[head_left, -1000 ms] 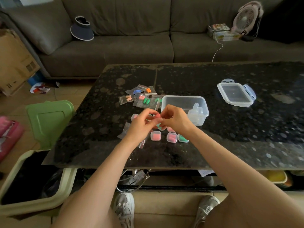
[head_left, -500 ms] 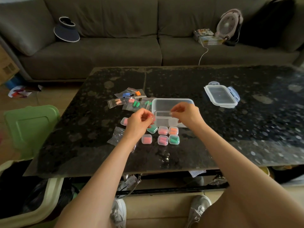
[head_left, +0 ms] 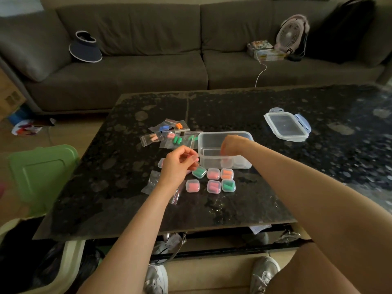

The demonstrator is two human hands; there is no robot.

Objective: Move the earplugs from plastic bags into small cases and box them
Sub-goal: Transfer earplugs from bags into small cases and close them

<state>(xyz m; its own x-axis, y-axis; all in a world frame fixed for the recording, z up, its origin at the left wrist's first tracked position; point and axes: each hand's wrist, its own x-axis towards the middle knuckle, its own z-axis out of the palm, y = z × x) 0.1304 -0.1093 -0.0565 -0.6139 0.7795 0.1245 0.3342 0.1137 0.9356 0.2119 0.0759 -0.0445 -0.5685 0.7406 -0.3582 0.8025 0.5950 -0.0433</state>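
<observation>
Reaching into the clear box, right hand, grip hidden; left hand curled above the small cases, grip unclear.

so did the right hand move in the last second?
Yes. It was by the left hand, on the near side of the clear box; now the right hand reaches over the rim into the box.
</observation>
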